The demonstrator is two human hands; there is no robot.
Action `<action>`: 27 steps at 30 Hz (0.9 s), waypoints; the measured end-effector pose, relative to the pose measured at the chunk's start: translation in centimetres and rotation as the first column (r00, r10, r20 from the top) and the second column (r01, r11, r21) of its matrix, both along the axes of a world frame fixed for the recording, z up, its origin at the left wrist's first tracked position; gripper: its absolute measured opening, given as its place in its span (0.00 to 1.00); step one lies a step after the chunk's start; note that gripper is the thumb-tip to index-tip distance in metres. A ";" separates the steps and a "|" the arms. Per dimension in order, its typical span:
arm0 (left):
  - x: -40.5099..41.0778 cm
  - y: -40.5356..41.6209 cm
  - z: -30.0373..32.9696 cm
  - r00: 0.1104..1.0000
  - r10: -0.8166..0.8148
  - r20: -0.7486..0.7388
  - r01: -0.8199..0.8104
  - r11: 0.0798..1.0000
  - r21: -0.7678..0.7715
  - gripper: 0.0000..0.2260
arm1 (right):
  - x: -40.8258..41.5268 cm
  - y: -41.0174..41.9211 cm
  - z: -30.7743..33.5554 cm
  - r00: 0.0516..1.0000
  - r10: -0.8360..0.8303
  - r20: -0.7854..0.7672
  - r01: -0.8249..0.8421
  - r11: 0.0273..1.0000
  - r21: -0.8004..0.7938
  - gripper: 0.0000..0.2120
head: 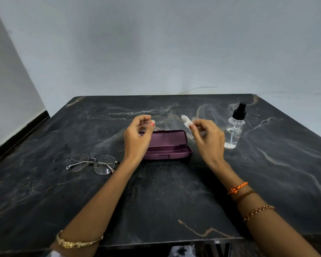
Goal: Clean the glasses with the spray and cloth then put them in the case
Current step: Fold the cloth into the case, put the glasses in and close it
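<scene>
Glasses [93, 164] lie folded on dark marble table [165, 191], left of open purple case [168, 145]. Right hand [208, 138] pinches white cloth [187, 121] above case. Left hand [137, 136] loosely curled, holding nothing. Spray bottle [234, 127] upright at right.

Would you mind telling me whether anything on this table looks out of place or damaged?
Nothing stands out. The glasses lie intact left of the open case, the spray stands upright with no spill visible, and the right hand pinches the cloth.
</scene>
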State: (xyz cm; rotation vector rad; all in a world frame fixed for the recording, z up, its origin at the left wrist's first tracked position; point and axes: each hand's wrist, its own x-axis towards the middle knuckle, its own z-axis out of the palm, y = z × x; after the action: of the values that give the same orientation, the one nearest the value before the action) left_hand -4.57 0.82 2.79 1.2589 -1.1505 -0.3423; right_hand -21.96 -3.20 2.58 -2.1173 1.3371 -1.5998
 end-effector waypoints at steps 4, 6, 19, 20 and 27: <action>-0.3 0.1 0.4 0.950 -0.213 -0.226 0.220 0.975 0.007 0.09 | 2.0 0.6 1.4 0.990 0.113 0.080 -0.112 0.994 -0.015 0.03; -0.4 0.2 0.6 0.893 -0.305 -0.330 0.326 0.946 0.006 0.11 | 3.0 0.9 2.3 0.983 0.183 0.030 -0.181 0.981 -0.064 0.03; -0.1 0.3 0.5 0.860 -0.362 -0.359 0.386 0.923 -0.006 0.02 | 4.5 1.5 1.5 0.889 0.313 0.335 -0.384 0.907 0.171 0.08; 0.0 0.4 0.5 0.860 -0.358 -0.365 0.381 0.924 -0.008 0.03 | 4.5 1.6 1.6 0.862 0.313 0.398 -0.413 0.889 0.195 0.09; 0.6 0.5 1.0 0.795 -0.356 -0.491 0.390 0.920 -0.035 0.05 | 3.7 1.3 2.8 0.346 0.013 0.938 -0.821 0.488 0.296 0.08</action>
State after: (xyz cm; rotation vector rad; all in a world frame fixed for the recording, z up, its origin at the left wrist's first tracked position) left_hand -3.99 1.36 3.83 0.9125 -0.9389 -0.9524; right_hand -18.31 -1.93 5.35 -0.7435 0.6359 -1.1436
